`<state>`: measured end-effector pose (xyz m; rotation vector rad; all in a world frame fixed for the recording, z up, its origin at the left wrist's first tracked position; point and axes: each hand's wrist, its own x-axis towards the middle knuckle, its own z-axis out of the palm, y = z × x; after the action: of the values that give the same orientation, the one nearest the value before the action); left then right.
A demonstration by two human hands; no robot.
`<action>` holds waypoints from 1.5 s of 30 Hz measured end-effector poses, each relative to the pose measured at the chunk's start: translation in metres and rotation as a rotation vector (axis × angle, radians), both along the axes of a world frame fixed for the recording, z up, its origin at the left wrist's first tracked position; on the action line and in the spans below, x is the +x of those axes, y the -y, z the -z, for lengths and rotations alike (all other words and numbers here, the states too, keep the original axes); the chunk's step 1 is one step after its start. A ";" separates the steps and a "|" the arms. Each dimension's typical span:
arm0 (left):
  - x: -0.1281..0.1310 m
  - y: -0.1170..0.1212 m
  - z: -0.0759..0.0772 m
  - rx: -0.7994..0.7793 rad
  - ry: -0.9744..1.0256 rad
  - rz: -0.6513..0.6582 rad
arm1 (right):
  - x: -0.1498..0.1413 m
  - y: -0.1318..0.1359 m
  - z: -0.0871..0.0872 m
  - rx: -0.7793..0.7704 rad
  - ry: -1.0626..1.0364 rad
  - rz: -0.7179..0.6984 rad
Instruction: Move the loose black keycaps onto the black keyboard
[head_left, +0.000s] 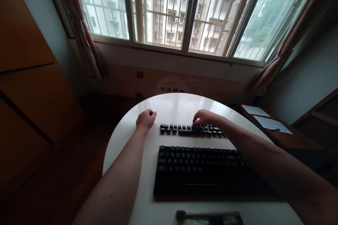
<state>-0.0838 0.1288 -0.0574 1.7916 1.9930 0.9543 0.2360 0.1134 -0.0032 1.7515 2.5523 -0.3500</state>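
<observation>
My left hand [146, 119] rests on the white round table, curled into a loose fist, with nothing visible in it. To its right lie loose black keycaps [168, 130] in two rows, among them a long spacebar [189, 132]. Over the far row, my right hand [205, 116] reaches in from the right, fingertips pinched down on a keycap; the fingers partly hide it. Nearer me sits a black keyboard [176, 161], with keycaps on its upper rows and a dark bare lower part. My right forearm covers its right side.
A brush [181, 214] and a dark flat object [224, 218] lie at the table's near edge [153, 214]. On the right, a brown desk [295, 139] holds papers [271, 123] and a pen. A barred window [169, 14] and curtains [84, 45] stand beyond; orange cabinets [34, 95] are left.
</observation>
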 end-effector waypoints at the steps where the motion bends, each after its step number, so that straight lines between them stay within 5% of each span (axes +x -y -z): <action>1: 0.000 0.000 0.000 0.001 0.001 0.000 | -0.001 -0.001 0.002 0.007 -0.003 0.004; 7: -0.001 0.000 0.000 0.005 -0.001 0.000 | -0.005 -0.001 0.010 0.114 -0.058 0.028; 11: 0.000 0.000 0.000 0.000 -0.003 0.001 | -0.007 0.016 0.000 0.225 -0.137 0.009; 18: 0.001 -0.002 0.001 0.005 -0.019 -0.002 | 0.012 0.105 -0.029 0.279 -0.376 -0.110; 26: 0.006 -0.001 -0.001 0.012 -0.079 -0.011 | 0.025 0.184 -0.025 0.153 -0.459 -0.134; 45: 0.013 0.007 -0.002 0.014 -0.189 0.029 | -0.008 0.203 -0.013 0.070 -0.195 -0.181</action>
<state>-0.0703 0.1218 -0.0553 1.9781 2.0678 0.8188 0.2282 -0.0892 0.0095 1.5605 2.8652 -0.4495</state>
